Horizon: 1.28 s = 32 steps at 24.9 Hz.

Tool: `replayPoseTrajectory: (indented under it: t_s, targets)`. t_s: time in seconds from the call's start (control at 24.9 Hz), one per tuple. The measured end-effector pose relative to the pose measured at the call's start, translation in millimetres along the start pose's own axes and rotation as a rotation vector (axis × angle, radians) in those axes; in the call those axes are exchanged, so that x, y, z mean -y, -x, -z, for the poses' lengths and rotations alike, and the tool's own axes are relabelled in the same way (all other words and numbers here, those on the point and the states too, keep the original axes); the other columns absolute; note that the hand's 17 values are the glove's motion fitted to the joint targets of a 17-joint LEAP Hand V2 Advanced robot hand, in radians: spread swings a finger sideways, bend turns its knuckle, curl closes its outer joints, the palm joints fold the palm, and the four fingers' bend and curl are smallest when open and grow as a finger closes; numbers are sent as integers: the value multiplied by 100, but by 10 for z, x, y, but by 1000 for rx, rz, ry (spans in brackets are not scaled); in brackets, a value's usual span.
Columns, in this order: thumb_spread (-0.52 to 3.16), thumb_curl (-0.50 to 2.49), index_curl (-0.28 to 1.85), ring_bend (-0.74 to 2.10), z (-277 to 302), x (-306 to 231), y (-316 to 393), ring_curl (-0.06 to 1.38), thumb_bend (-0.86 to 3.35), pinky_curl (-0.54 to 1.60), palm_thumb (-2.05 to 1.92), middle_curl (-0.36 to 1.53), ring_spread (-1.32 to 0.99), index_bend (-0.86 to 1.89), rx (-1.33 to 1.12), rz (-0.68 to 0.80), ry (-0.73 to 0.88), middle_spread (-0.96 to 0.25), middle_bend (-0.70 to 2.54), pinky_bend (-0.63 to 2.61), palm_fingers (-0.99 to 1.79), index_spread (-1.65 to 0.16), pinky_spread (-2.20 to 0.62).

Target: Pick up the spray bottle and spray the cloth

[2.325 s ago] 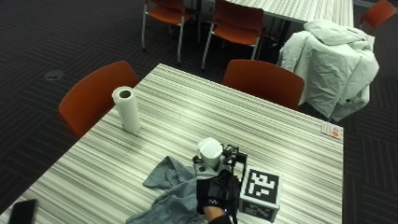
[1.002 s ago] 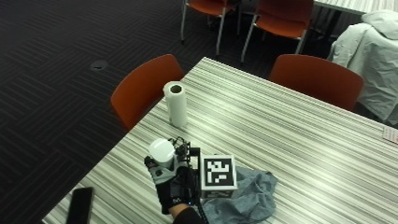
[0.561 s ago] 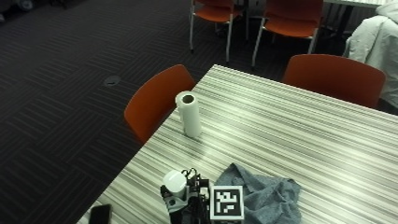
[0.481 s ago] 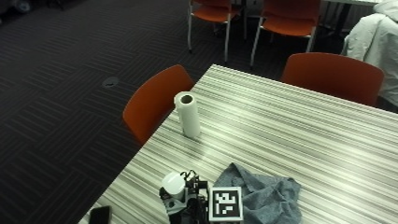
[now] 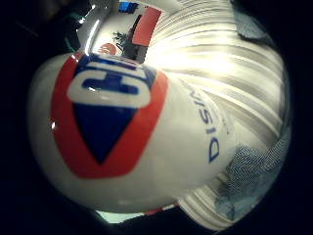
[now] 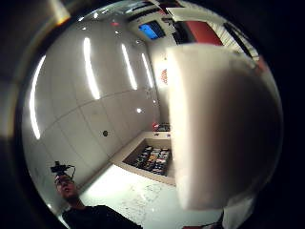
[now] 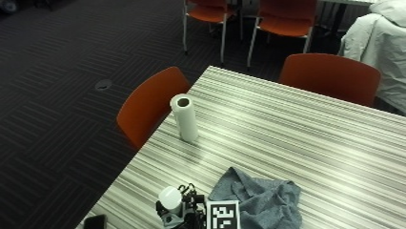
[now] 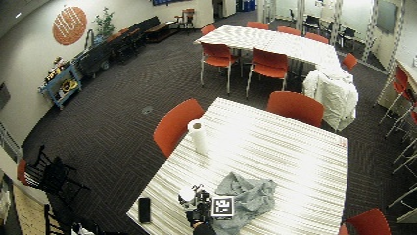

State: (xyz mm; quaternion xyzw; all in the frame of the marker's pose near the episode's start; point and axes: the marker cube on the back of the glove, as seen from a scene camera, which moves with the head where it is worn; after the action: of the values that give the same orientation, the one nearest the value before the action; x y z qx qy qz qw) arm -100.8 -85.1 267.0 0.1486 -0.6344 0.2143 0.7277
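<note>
At the table's near edge stands the white spray bottle [image 7: 169,197], with my gloved right hand [image 7: 186,218] wrapped round its body just below the top. Close to its right, the crumpled grey cloth [image 7: 261,200] lies on the striped table [image 7: 298,129]. The wide outside view shows the same: bottle [image 8: 187,194], hand [image 8: 198,215], cloth [image 8: 244,196]. In the little finger side palm view, the bottle's body [image 5: 127,127] with its red and blue label fills the picture, and the cloth [image 5: 247,178] lies beside it. The bottle's white top [image 6: 219,124] looms close in the thumb side palm view.
A white paper towel roll [image 7: 185,118] stands upright near the table's left edge, beyond the bottle. A dark phone [image 7: 95,222] lies at the near left corner. Orange chairs [image 7: 152,109] stand round the table; a pale jacket [image 7: 380,43] hangs on one at the far right.
The outside camera has shifted. 2.3 s ago the cloth lay to the left of my hand and the bottle; now it lies to their right, and they are nearer the table's left edge.
</note>
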Motion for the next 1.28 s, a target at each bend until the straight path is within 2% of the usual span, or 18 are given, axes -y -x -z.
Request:
replayPoseTrajectory:
  t_s: [0.32,0.48,0.56,0.84,1.28]
  targets:
    - [83,64,63,42,31,8,-70,54,-2,14,118,62,-6,34,-43,16,7,2,46,7,69,-14,7]
    - [84,61,60,39,40,-37,-53,55,-6,21,110,57,-4,15,-107,0,64,0,32,24,26,-22,8]
    - [84,59,58,36,51,-53,-54,55,-6,23,105,55,-3,12,-123,7,84,-3,25,30,15,-25,10]
    - [84,56,45,31,88,-40,-48,46,-4,24,101,49,-1,11,-113,42,108,-6,20,31,15,-32,11]
    - [87,52,38,33,128,-335,356,44,-3,27,98,45,2,13,-70,143,245,-8,19,31,16,-35,13]
